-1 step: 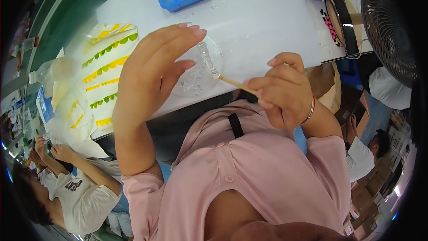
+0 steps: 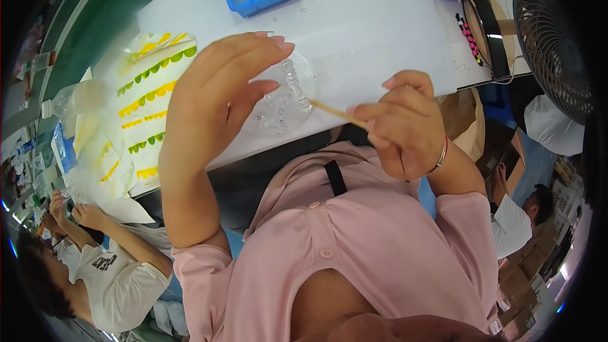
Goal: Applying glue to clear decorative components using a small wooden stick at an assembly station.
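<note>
While the left hand (image 2: 218, 98) grips a clear disc (image 2: 282, 98) above the tabletop (image 2: 367, 31), tilted for access, the right hand (image 2: 405, 123) pinches a thin stick (image 2: 335, 114), its tip touching the disc's edge.

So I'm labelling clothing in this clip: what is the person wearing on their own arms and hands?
Both hands are bare, no gloves. The left hand and its forearm are uncovered up to a short pink sleeve at the upper arm. The right hand has a thin bracelet at the wrist, silvery with a reddish part; its pink sleeve also ends above the elbow. No rings are visible on the fingers.
</note>
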{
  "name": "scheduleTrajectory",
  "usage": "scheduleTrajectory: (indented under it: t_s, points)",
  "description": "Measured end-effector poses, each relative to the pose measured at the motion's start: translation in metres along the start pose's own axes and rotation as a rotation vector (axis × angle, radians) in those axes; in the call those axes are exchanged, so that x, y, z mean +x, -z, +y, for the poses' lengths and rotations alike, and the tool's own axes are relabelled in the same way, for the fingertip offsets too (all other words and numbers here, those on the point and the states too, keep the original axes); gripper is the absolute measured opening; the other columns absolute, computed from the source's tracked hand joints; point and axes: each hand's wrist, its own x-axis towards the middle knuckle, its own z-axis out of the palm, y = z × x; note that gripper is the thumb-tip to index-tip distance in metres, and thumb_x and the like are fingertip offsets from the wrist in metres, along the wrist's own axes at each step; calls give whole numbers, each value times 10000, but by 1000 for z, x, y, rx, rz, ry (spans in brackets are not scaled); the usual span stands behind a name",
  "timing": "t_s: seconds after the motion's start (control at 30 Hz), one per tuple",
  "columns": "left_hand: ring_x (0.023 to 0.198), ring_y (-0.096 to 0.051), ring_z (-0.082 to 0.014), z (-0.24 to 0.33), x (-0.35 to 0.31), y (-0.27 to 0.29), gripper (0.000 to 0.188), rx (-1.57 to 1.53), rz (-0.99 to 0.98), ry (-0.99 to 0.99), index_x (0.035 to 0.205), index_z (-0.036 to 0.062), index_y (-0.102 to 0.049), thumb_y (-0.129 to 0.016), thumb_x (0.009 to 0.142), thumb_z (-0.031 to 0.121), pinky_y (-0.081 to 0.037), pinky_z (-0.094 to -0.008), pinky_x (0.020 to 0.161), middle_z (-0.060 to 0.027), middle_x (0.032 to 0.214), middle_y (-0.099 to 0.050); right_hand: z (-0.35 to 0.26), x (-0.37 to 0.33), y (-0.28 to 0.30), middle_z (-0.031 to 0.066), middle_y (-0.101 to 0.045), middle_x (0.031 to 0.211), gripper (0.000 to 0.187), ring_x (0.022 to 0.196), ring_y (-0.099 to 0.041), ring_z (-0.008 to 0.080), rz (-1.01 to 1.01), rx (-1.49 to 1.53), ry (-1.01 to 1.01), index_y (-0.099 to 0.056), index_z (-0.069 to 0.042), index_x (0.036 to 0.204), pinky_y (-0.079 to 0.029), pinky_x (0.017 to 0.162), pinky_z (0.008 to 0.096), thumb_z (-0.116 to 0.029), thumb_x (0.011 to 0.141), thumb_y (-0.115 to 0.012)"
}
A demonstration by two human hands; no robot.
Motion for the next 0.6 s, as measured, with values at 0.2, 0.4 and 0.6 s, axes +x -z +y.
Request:
scheduleTrajectory:
  t_s: [0.2,0.4,0.6]
  points:
    - [1078,-627,-299,1,14,2,427,32,-102,-160,1081,40,-649,-763,672,3,-501,-365,885,-96,1090,-684,-9,-3,-4,44,-717,914,96,676,-543,171,-49,-60,4,-516,-102,791,-426,855,404,-32,767,-578]
    - [1047,-640,-281,-7,15,5,389,-37,-168,-143,1028,40,-665,-761,656,-18,-516,-349,848,-88,1050,-689,-21,-6,-19,56,-716,912,159,695,-552,173,13,21,50,-499,-108,923,-419,857,400,-29,805,-570]
    - [1028,-648,-270,-7,15,3,367,-53,-172,-120,1009,45,-674,-762,658,-16,-526,-337,822,-97,1031,-691,-18,-1,-26,61,-714,918,125,705,-554,181,-8,105,26,-492,-110,963,-413,854,408,-63,867,-556]
